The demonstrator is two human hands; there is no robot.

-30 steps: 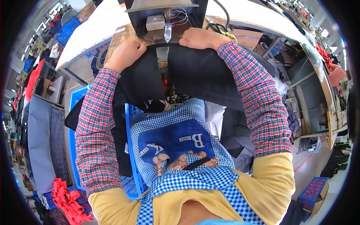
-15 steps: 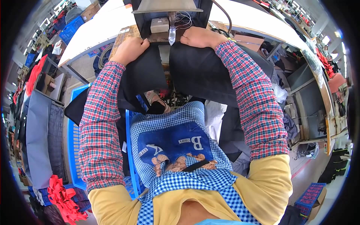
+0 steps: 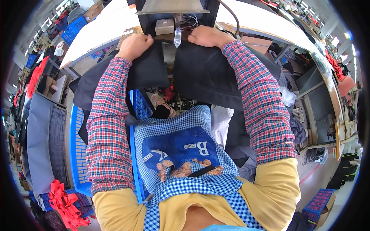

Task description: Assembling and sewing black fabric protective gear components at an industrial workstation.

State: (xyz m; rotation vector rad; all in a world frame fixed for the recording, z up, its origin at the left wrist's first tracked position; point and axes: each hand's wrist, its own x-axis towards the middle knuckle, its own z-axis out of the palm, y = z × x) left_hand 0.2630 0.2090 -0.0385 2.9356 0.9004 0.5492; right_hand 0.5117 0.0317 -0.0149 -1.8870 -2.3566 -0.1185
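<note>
Smooth matte black cloth (image 3: 208,73), two broad panels hanging below a metal machine (image 3: 171,6), left hand (image 3: 135,45) and right hand (image 3: 211,37), fingers curled tightly gripping its upper edge, checked woven sleeves (image 3: 266,92)

The black cloth (image 3: 206,73) looks matt and smooth.

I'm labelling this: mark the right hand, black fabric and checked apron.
Right hand (image 3: 209,37): head view, back of hand.
Black fabric (image 3: 206,73): head view, hanging right-hand panel.
Checked apron (image 3: 178,140): head view, blue front patch.
</note>
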